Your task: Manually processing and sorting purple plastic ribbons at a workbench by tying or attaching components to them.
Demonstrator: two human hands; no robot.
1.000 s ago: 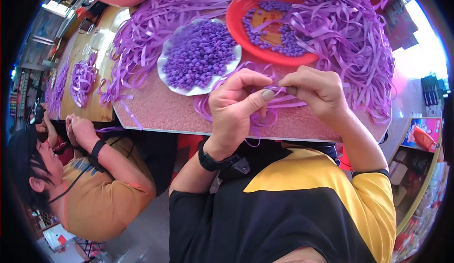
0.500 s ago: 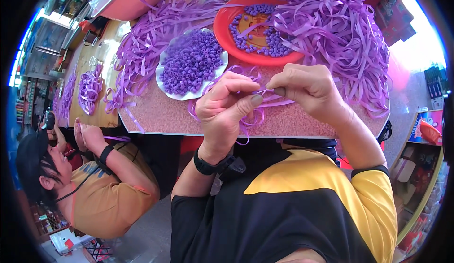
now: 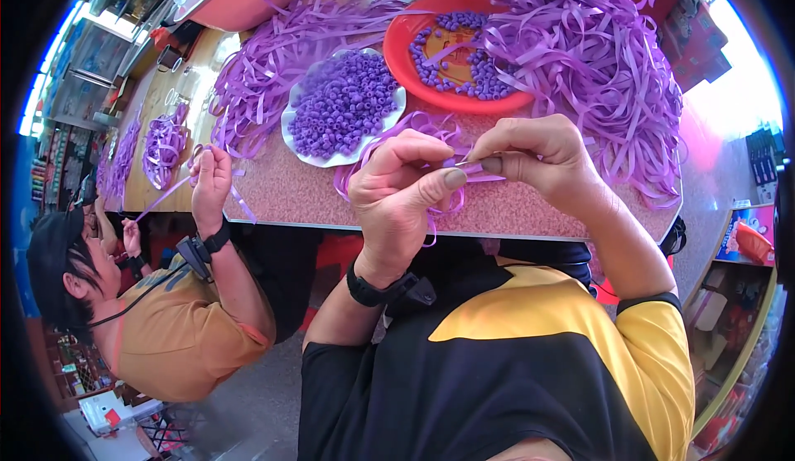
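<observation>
Both hands met above the near edge of the table (image 3: pixel 331 200), left hand (image 3: pixel 397 200) just left of right hand (image 3: pixel 538 159), a ribbon strip (image 3: pixel 476 167) pinched between them. Beyond the hands, on the table: a plate of beads (image 3: pixel 344 105) to the left, a dish (image 3: pixel 414 34) with more beads behind and right of it. Heaps of ribbon (image 3: pixel 596 55) lay right of the dish and left of the plate. Farther left along the table, a co-worker's hand (image 3: pixel 211 179) raised over its edge.

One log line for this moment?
left hand: pinching thin purple plastic ribbon strip | right hand: pinching same strip | nearby: white plate of purple ribbon beads
</observation>
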